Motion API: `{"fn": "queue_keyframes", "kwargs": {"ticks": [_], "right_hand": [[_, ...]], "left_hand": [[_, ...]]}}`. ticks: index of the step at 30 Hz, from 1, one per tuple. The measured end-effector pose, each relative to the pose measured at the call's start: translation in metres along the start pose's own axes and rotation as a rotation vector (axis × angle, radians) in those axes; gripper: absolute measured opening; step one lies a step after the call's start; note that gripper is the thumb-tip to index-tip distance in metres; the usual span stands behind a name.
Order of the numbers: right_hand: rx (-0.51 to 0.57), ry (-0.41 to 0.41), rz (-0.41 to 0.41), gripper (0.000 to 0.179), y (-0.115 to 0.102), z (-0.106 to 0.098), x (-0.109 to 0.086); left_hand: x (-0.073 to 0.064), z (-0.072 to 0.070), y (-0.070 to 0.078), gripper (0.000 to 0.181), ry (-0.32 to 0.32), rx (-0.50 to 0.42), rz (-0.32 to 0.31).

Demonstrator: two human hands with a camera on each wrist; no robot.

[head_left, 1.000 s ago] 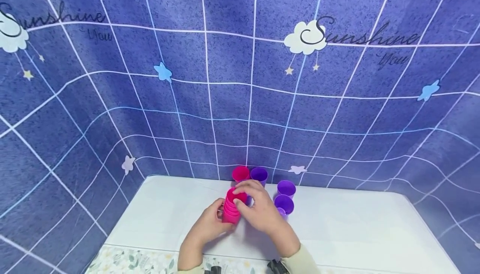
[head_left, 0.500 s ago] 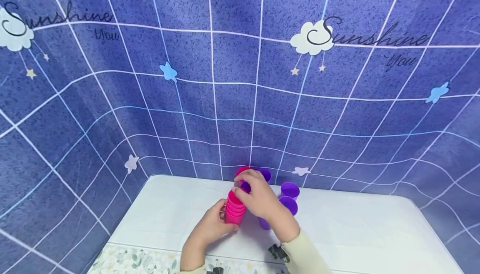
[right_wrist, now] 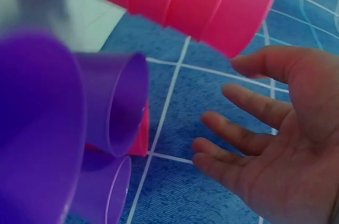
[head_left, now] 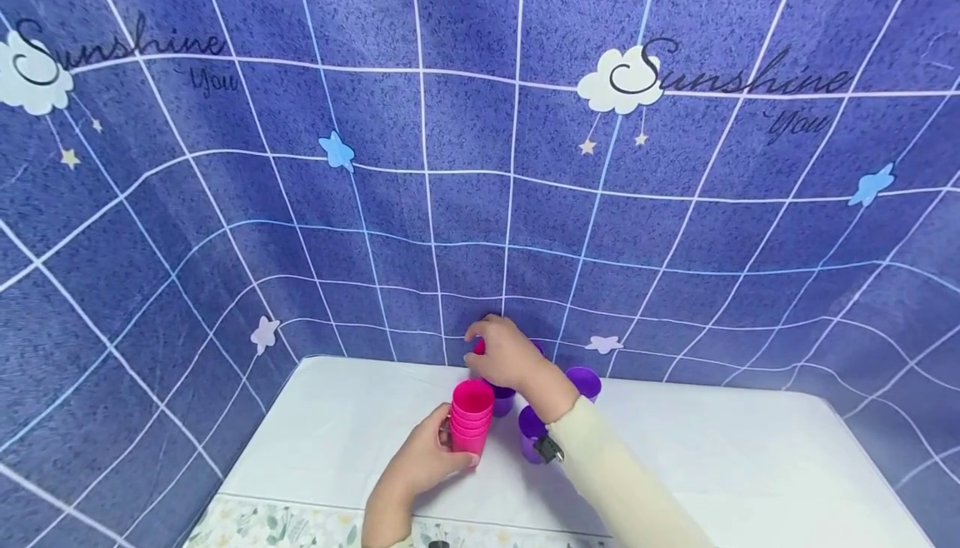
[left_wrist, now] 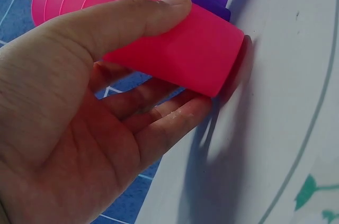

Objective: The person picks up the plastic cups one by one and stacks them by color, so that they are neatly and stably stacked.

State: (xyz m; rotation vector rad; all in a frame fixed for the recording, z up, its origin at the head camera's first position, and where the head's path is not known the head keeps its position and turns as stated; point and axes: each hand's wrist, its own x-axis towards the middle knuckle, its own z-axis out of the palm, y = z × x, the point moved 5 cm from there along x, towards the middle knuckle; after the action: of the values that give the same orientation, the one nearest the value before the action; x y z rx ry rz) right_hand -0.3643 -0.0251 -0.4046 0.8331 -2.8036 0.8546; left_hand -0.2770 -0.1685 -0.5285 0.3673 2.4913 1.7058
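Observation:
A stack of several nested pink cups (head_left: 471,440) stands on the white table, held by my left hand (head_left: 423,465) with the thumb on the near side and fingers behind. The left wrist view shows that thumb along the stack's wall (left_wrist: 175,49). My right hand (head_left: 512,358) is over the back row, around a single pink cup (head_left: 480,348) that it mostly hides. Its fingers are spread and loosely bent, apart from the cups in the right wrist view. Purple cups stand near: one (head_left: 503,401) beside the stack, another (head_left: 532,433) under the right wrist.
One more purple cup (head_left: 584,381) stands to the right of my right forearm, and another is partly hidden behind the hand. A blue gridded curtain (head_left: 465,198) rises at the back of the white table (head_left: 720,448). Floral cloth (head_left: 285,523) lies along the front edge.
My right hand has left the rim of the pink stack and moved back to the pink cup by the curtain. The left hand keeps holding the stack in about the same place.

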Motion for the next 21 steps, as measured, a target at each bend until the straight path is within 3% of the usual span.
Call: {"fn": "queue_keyframes", "kwargs": {"ticks": [9, 15, 21], "right_hand": [[-0.159, -0.117, 0.083, 0.039, 0.015, 0.018, 0.018], [-0.233, -0.122, 0.122, 0.039, 0.023, 0.028, 0.02], [-0.251, -0.131, 0.15, 0.035, 0.026, 0.034, 0.022]], "left_hand": [[-0.001, -0.003, -0.006, 0.068, -0.013, 0.058, -0.02], [-0.002, -0.007, -0.009, 0.068, -0.005, 0.103, -0.022], [-0.002, -0.008, -0.008, 0.067, -0.013, 0.087, -0.015]]}}
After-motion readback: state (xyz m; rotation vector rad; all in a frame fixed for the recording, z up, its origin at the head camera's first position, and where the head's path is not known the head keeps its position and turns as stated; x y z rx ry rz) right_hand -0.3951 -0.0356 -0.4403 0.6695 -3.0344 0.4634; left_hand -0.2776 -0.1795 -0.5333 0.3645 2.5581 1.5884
